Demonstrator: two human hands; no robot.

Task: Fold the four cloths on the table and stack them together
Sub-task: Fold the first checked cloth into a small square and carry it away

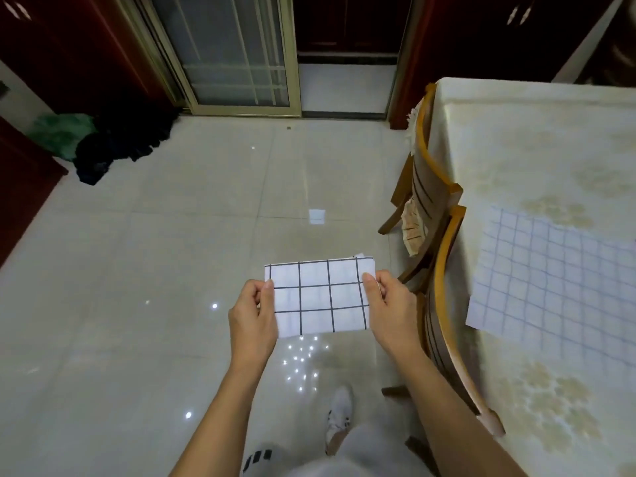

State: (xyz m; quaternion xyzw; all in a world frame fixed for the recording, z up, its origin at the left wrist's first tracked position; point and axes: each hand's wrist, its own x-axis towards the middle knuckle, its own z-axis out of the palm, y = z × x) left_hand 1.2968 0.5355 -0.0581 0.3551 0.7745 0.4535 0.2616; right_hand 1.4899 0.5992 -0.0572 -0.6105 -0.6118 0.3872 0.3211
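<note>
A white cloth with a black grid (318, 297), folded to a small rectangle, hangs in the air over the floor in front of me. My left hand (253, 313) pinches its left edge and my right hand (389, 302) pinches its right edge. A second white cloth with a faint blue grid (557, 273) lies spread flat on the table (516, 139) at the right, its near corner reaching the table's left edge. No other cloths are in view.
Two wooden chairs (437, 215) stand pushed against the table's left side, between me and the tabletop. Glossy tiled floor (172, 270) fills the middle. A dark pile of clothes (113, 146) lies at the far left by a red cabinet. A sliding glass door (234, 53) is ahead.
</note>
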